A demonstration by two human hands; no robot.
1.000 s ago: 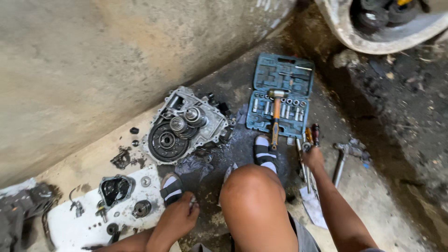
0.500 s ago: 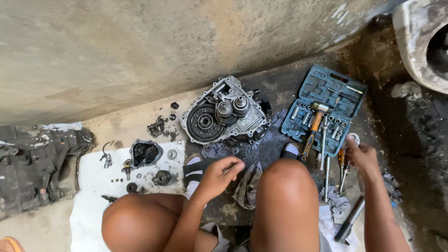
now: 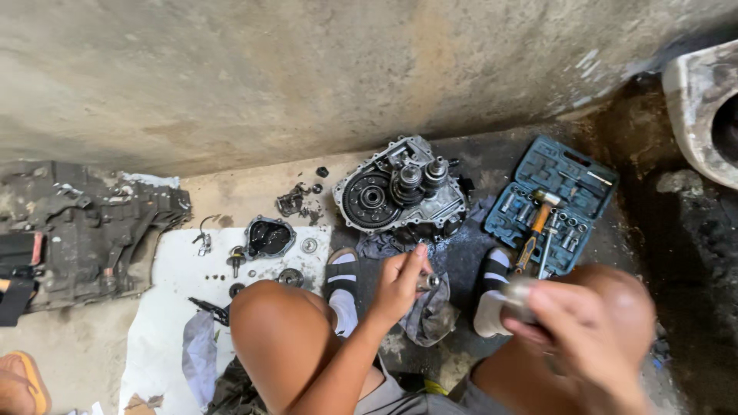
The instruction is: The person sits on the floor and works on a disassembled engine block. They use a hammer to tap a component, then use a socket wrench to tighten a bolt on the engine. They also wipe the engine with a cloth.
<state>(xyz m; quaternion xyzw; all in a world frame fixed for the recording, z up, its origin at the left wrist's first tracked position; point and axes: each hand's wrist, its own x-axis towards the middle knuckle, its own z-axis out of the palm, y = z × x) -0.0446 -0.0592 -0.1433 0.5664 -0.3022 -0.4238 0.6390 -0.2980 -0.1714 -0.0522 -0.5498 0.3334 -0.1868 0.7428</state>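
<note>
Fingers (image 3: pixel 415 257) on your left hand (image 3: pixel 400 284) are pinched round a small metal part (image 3: pixel 432 281), just above the dark rag (image 3: pixel 430 319) and near the gearbox casing (image 3: pixel 400 192) by the floor's far edge. Your right hand (image 3: pixel 573 327) grips a blurry metal socket (image 3: pixel 513 296), close to the blue socket case (image 3: pixel 557 201).

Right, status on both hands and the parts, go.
Left hand pinching small metal part over rag. Right hand blurred, gripping metal piece. Gearbox half ahead, unobstructed.
</note>
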